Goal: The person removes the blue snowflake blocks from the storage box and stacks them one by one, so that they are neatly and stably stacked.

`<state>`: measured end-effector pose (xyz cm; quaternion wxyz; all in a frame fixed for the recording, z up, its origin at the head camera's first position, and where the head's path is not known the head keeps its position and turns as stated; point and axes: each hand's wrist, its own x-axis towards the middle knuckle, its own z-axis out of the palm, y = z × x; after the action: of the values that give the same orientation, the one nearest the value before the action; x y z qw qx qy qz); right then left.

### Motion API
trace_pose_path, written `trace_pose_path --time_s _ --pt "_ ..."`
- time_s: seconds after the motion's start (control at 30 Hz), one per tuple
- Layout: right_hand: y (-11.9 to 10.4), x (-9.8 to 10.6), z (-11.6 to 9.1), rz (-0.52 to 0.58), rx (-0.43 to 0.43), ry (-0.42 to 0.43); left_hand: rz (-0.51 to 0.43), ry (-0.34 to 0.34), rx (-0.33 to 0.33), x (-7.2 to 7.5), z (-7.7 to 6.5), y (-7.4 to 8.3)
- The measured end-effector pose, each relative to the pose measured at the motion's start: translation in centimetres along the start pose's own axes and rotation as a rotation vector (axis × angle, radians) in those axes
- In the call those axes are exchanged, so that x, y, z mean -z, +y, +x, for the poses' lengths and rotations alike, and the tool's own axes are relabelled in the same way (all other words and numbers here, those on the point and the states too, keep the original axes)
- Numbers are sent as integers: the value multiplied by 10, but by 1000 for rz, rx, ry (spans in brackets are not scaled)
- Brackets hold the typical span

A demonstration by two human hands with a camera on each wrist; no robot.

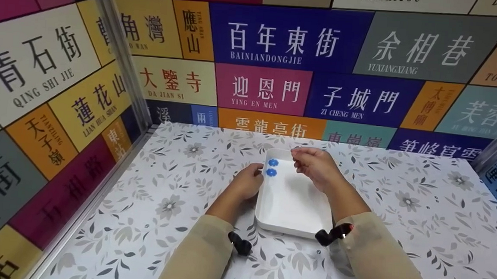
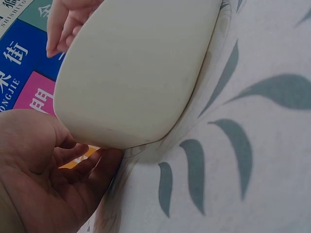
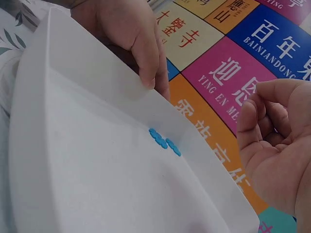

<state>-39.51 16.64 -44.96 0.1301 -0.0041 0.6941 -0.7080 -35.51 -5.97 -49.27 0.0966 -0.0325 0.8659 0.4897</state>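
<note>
A shallow white tray (image 1: 296,207) sits on the patterned cloth. Two small blue flower-shaped pieces (image 1: 272,167) lie inside it, one behind the other, near its far left corner. My left hand (image 1: 246,181) grips the tray's left side, thumb at the rim (image 3: 146,91) and fingers outside the wall. Over the tray's far right part, my right hand (image 1: 316,167) is raised with its fingers curled. Its thumb and index fingertips (image 3: 255,97) come together, and no object shows between them. The left wrist view catches the tray's outer wall (image 2: 131,73) from close by.
A white cloth (image 1: 419,236) with grey leaves and flowers covers the table. Panels with colourful street-name signs (image 1: 289,38) stand behind and at the left. Each sleeve carries a small black wrist camera (image 1: 240,244).
</note>
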Motion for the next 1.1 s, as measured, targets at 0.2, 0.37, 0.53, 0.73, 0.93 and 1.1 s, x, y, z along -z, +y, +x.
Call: trace_pose_path --time_s 0.2,0.37,0.53,0.73,0.93,1.1 --pt "-5 -15 21 22 -32 -24 -7 0 10 0 1 0" --pt "-5 -23 38 59 -21 -35 6 12 -14 -1 -1 1" --pt "2 -25 51 110 -18 -34 6 19 -7 0 -1 2" --pt "19 -20 61 64 -18 -20 14 16 -38 1 1 0" --pt "33 -18 63 -9 -35 -26 15 18 -60 0 2 -3" --pt "41 -21 60 -153 -31 -37 12 21 -85 1 3 -4"
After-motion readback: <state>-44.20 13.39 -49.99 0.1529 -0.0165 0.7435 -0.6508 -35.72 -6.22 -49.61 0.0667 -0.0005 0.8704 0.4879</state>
